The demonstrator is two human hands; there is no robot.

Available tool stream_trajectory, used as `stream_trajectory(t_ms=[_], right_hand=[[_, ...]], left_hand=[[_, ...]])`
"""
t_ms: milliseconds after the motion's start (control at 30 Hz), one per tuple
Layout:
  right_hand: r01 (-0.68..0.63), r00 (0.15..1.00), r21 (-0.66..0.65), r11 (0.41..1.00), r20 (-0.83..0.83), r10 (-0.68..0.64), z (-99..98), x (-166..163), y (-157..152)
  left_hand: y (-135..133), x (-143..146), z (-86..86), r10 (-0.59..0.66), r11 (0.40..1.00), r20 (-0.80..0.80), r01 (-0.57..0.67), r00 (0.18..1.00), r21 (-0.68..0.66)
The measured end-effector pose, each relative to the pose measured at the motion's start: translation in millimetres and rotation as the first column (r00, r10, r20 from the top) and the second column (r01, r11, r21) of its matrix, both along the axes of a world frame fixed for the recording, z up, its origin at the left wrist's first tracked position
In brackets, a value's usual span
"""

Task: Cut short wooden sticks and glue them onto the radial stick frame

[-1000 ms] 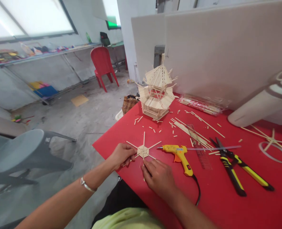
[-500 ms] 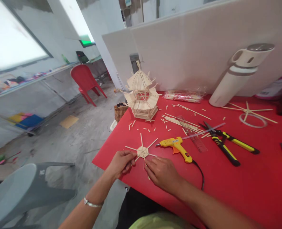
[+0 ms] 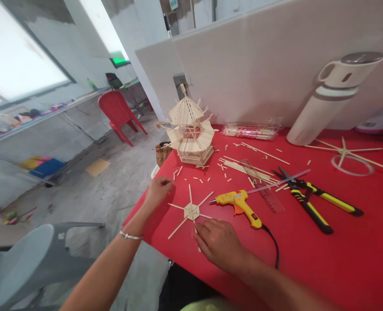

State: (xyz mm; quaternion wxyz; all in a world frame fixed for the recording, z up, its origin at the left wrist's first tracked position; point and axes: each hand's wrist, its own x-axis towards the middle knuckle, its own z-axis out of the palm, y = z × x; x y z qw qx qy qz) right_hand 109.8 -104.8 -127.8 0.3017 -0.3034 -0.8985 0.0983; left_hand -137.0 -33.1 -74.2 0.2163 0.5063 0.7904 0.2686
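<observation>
On the red table lies a flat hexagonal piece of wooden sticks [image 3: 191, 211] with long spokes, like a spider web. My right hand [image 3: 219, 242] is closed at its near side, fingertips pinching a spoke. My left hand [image 3: 158, 192] is off the piece, to its upper left, with fingers bent together near some short stick bits [image 3: 178, 170]; whether anything is in them is hidden. A yellow glue gun [image 3: 238, 203] lies right of the piece, nozzle toward it. Behind stands a pagoda model of sticks [image 3: 191, 134].
Long wooden sticks [image 3: 246, 169] and a clear ruler [image 3: 265, 192] lie behind the glue gun. Yellow-black pliers [image 3: 308, 198] rest at right. A white thermos [image 3: 327, 106], a star of sticks [image 3: 344, 151] on a tape ring [image 3: 353, 169], and bagged sticks [image 3: 251, 131] are farther back.
My left hand has let go of the hexagonal piece and moved up and away toward the short stick bits. My right hand stays at the near spoke.
</observation>
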Motion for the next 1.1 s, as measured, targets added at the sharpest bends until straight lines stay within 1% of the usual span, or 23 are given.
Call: stream_trajectory(t_ms=[33,133,267,400,533,667,800,933,1000,1100], right_hand=[[0.001,1.000,0.005,1.000,-0.003,-0.001,-0.2,0,0],[-0.005,1.000,0.014,1.000,-0.012,0.005,-0.7,0,0],[-0.014,1.000,-0.014,1.000,-0.015,0.014,-4.0,0,1],[-0.013,1.000,-0.024,1.000,0.013,0.013,-8.4,-1,2],[0.003,1.000,-0.033,0.999,0.021,-0.002,-9.7,-2,2],[0.008,1.000,-0.011,1.000,-0.003,-0.008,-10.4,-2,2],[0.000,1.000,-0.004,1.000,-0.006,0.000,-8.1,-1,3],[-0.015,1.000,-0.004,1.000,0.002,0.015,-3.8,1,3],[-0.009,1.000,0.000,1.000,0.007,0.009,-2.8,2,2],[-0.001,1.000,-0.010,1.000,0.021,0.002,-2.3,3,1]], left_hand=[[9,-2,-0.3,-0.010,1.000,-0.062,0.011,0.998,0.010],[32,-5,-0.5,-0.037,0.999,-0.169,0.038,0.985,0.001],[49,-7,-1.6,-0.047,0.998,-0.291,0.035,0.955,-0.047],[58,-12,-6.0,-0.065,0.994,-0.371,0.027,0.927,-0.108],[59,-14,-11.5,-0.095,0.989,-0.424,0.036,0.901,-0.144],[57,-10,-10.2,-0.119,0.985,-0.460,0.047,0.880,-0.165],[53,-2,-1.6,-0.168,0.976,-0.440,0.086,0.882,-0.201],[42,6,6.3,-0.182,0.971,-0.354,0.110,0.918,-0.213],[29,9,9.5,-0.178,0.969,-0.273,0.119,0.945,-0.217],[0,14,13.8,-0.176,0.957,-0.101,0.146,0.979,-0.252]])
